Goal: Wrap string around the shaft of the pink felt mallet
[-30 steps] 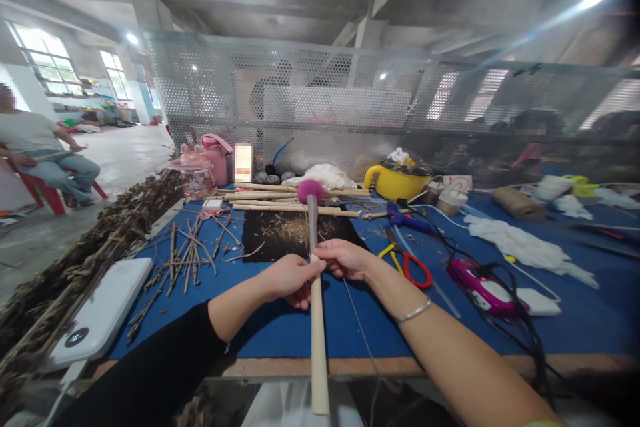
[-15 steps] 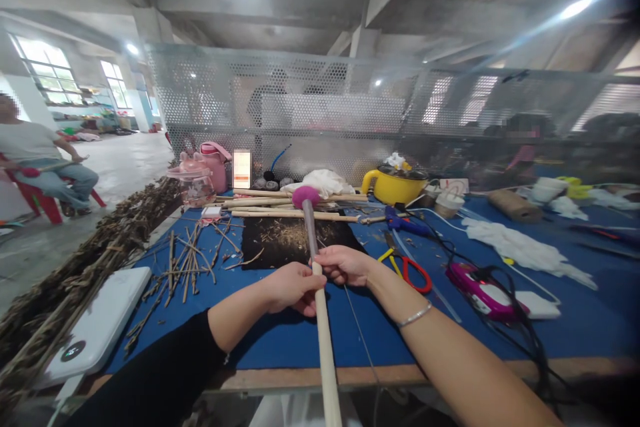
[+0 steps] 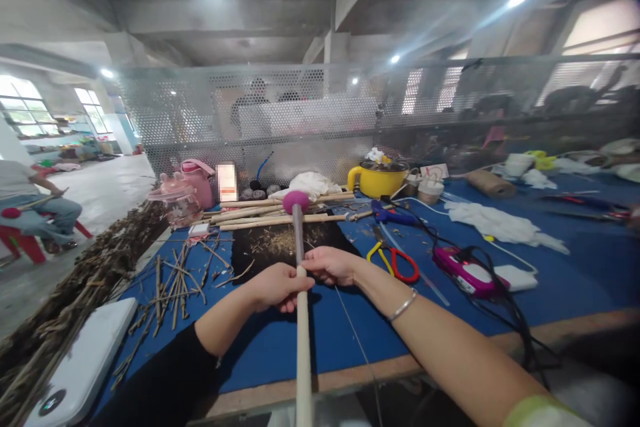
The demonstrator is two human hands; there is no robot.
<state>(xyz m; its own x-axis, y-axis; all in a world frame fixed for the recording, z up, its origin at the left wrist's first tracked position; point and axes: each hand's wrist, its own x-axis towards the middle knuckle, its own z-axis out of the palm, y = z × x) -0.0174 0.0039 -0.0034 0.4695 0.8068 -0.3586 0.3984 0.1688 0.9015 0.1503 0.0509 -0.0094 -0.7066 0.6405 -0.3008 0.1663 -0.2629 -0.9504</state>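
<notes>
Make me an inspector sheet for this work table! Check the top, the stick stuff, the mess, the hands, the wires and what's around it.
Surface: blue table; black cloth on it, sprinkled with bits.
Job's things: stick, purple ball at its far end; thread hanging near it.
Clutter: twigs on the left, scissors and yellow pot on the right.
Hands: left hand grips the stick; right hand pinches just beyond.
Cables: black cables cross a magenta box.
Surroundings: mesh screen behind; seated person at left.
</notes>
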